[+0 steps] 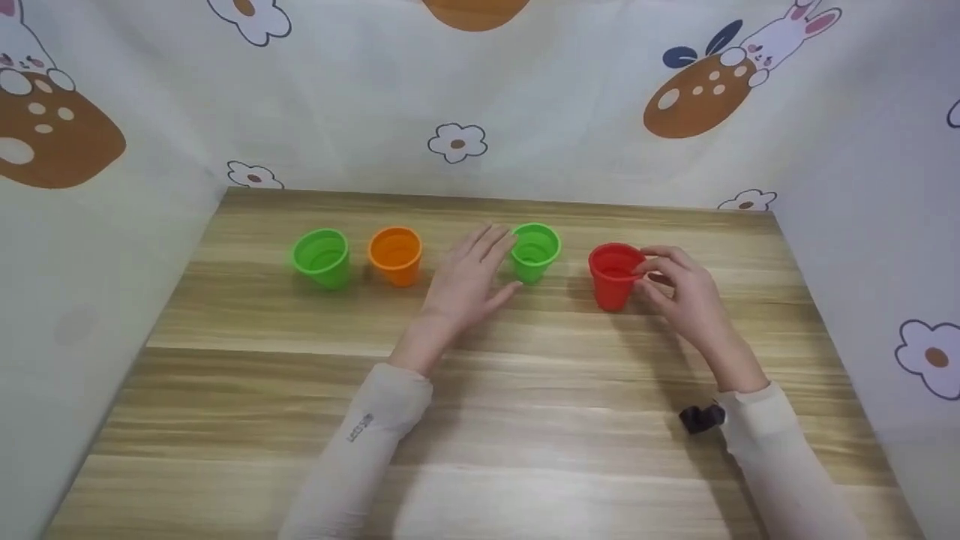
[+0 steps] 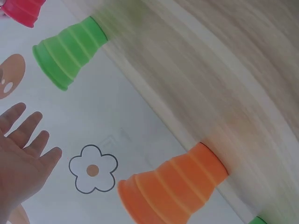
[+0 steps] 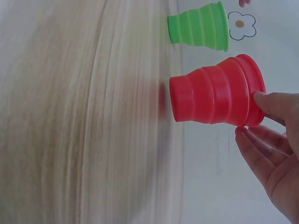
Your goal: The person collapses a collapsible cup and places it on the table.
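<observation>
Red cup point(image 1: 611, 289), rim pinched by the right hand point(image 1: 691, 301): gripping seems the step, any lift wants steadiness; left hand point(image 1: 465, 283) outstretched near a green cup point(image 1: 534, 262)

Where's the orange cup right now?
In the head view, the orange cup stands on the table left of centre, between the leftmost green cup and the person's left hand.

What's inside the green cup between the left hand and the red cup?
Only green inner surfaces show inside the green cup; its front wall hides the near interior, so anything there is unseen.
</observation>
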Motion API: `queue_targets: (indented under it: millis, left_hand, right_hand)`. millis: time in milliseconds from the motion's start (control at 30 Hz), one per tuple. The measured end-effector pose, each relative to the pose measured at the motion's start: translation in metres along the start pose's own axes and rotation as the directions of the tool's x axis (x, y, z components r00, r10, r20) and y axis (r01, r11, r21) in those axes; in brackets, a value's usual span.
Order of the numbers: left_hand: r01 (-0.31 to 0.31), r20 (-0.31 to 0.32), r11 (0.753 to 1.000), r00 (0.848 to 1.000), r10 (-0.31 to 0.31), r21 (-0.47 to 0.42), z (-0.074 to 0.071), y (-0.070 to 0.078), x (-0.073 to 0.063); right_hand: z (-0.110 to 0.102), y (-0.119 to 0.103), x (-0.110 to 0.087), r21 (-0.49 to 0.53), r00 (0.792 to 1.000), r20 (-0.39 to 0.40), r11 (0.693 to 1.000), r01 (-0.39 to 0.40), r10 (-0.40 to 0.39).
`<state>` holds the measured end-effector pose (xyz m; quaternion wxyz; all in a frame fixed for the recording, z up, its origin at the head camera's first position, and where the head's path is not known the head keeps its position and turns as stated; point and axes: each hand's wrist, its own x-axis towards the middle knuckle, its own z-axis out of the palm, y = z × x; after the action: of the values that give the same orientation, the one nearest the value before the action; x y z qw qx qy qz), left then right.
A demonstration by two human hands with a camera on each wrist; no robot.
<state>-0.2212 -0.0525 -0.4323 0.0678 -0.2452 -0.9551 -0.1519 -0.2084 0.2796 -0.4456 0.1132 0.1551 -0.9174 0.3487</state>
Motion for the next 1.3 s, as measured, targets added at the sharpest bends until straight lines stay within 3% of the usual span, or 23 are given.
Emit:
queue_targets:
  millis: [267,533,733,933,1300]
  left_hand:
    - [-0.030,-0.005,0.999,1.000,0.030,-0.027,-0.001,0.012,0.000]
    - [-0.040,0.027,0.983,0.999,0.046,-0.177,0.000,0.025,0.001]
    - [-0.059,0.017,0.956,0.998,0.066,-0.287,0.002,0.029,-0.001]
    - [-0.039,0.046,0.908,0.997,0.064,-0.417,0.005,0.032,-0.003]
    - [-0.054,0.020,0.865,0.997,0.074,-0.498,0.006,0.034,-0.001]
  right_hand:
    - [-0.002,-0.015,0.001,0.064,1.000,-0.004,0.998,0.006,-0.005]
    - [0.004,-0.033,0.003,0.178,0.999,0.030,0.984,0.011,-0.016]
    - [0.009,-0.046,0.005,0.220,0.999,0.035,0.975,0.030,-0.039]
    - [0.014,-0.053,0.006,0.237,0.998,0.061,0.972,0.001,-0.016]
    - [0.018,-0.055,0.008,0.321,0.992,0.123,0.947,-0.032,-0.008]
